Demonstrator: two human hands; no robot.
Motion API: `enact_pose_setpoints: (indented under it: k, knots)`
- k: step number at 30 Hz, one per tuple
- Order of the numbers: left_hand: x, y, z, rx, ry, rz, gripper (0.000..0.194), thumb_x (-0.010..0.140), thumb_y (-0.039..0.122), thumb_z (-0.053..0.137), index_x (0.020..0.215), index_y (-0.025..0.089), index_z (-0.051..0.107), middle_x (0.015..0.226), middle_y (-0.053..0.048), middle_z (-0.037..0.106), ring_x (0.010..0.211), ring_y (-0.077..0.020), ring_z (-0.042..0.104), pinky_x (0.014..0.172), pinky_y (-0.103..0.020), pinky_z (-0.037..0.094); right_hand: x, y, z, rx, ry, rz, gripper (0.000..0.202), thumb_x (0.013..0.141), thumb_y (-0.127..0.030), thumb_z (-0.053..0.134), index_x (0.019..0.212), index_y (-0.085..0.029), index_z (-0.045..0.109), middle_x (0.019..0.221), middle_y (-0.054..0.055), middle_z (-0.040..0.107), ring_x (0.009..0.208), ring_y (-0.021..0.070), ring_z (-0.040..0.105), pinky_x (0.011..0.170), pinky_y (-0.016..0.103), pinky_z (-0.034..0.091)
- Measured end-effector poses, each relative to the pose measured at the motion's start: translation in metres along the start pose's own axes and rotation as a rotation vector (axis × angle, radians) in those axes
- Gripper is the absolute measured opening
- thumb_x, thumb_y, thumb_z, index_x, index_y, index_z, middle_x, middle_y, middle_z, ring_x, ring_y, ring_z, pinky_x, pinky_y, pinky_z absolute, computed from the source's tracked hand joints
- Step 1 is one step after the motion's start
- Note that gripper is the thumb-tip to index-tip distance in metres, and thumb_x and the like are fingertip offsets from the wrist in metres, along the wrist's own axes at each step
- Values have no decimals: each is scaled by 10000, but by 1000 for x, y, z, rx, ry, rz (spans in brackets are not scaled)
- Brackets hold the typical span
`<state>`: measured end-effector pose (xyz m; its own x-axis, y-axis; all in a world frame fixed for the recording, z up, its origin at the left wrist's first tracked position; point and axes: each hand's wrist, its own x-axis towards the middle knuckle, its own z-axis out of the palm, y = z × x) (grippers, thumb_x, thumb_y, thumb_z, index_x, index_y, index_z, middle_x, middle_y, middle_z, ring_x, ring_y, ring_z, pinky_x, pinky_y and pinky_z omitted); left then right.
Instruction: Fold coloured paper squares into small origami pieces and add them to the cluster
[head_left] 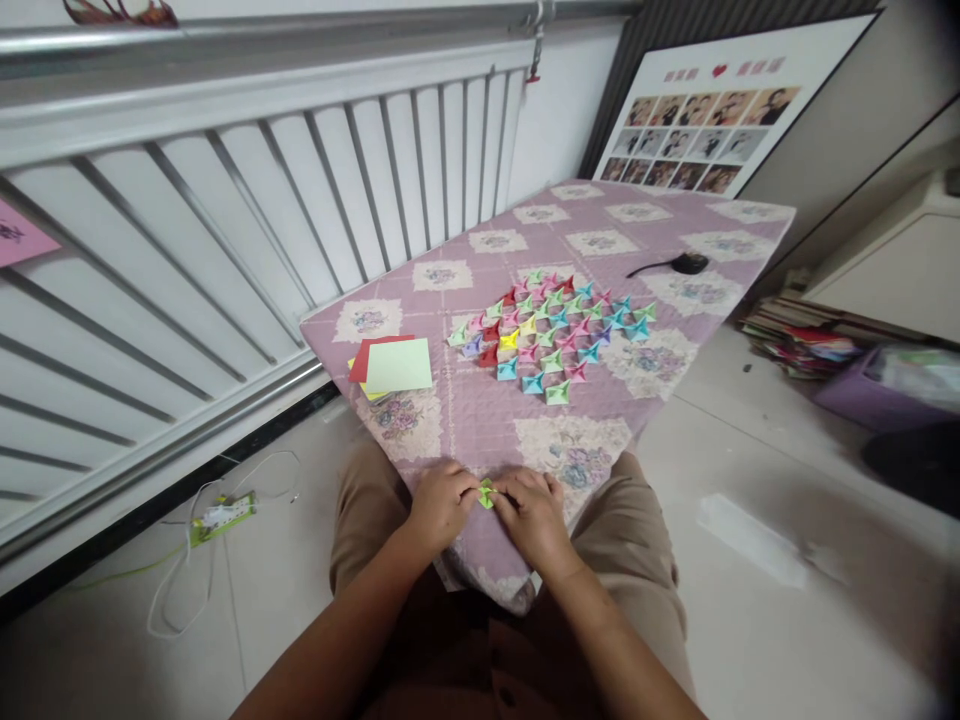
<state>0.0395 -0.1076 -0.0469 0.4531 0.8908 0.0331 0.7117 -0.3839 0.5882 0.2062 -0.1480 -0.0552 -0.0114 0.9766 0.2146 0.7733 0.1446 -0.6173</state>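
Note:
A small piece of folded green paper (487,494) is pinched between my two hands at the near end of the table. My left hand (445,505) grips its left side with closed fingers. On the opposite side, my right hand (534,512) holds it between thumb and fingers. Farther up lie several folded paper shapes (553,362) in pink, blue, green, red and yellow, set out in slanting rows. To their left rests a small stack of paper sheets (399,365), pale green on top with red and yellow edges showing beneath.
A floral cloth (480,430) covers the table, whose corner points toward me. A black object with a thin tail (688,263) lies at the far right. The white radiator (300,200) runs along the left. A power strip (223,515) with cables sits on the floor.

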Motion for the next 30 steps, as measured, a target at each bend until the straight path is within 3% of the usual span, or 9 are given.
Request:
enact_pose_setpoints:
  k: [3, 6, 11, 19, 25, 30]
  knots:
    - [0, 1, 1, -210, 64, -42, 144, 816, 161, 554, 772, 188, 688, 785, -5, 620, 758, -135, 574, 726, -266, 443, 2, 5, -3, 156, 17, 16, 190, 863, -370, 544, 792, -263, 685, 830, 5, 669, 883, 195, 588, 963, 456, 294]
    - [1, 4, 1, -410, 130, -99, 123, 784, 154, 560, 739, 179, 672, 745, 1, 620, 740, -137, 573, 716, -261, 449, 6, 10, -5, 401, 24, 22, 241, 872, -406, 526, 811, -236, 685, 812, 27, 669, 812, 187, 604, 826, 360, 430]
    - [0, 5, 5, -627, 213, -241, 120, 807, 208, 523, 814, 178, 639, 777, 9, 641, 747, -138, 570, 713, -253, 448, 5, 12, -8, 631, 41, 134, 274, 858, -457, 538, 852, -206, 648, 817, 36, 663, 797, 195, 612, 755, 316, 479]
    - [-2, 2, 13, -678, 237, -303, 38, 775, 162, 510, 757, 181, 538, 707, 37, 567, 672, -113, 522, 643, -224, 414, 0, 16, -7, 568, 88, 129, 226, 870, -425, 521, 857, -212, 595, 811, 24, 634, 788, 186, 590, 747, 300, 467]
    - [-3, 0, 22, -679, 237, -295, 73, 783, 122, 497, 754, 180, 529, 728, 30, 582, 714, -119, 543, 688, -235, 428, 1, 17, -9, 496, 83, 79, 203, 912, -373, 460, 833, -211, 555, 781, 10, 588, 757, 166, 558, 718, 277, 446]
    - [-7, -2, 22, -482, 222, -191, 92, 797, 114, 509, 779, 185, 565, 773, 16, 608, 771, -138, 557, 746, -262, 431, -1, 19, -8, 399, 96, 14, 174, 919, -336, 457, 856, -211, 560, 824, 24, 604, 797, 174, 564, 744, 291, 441]
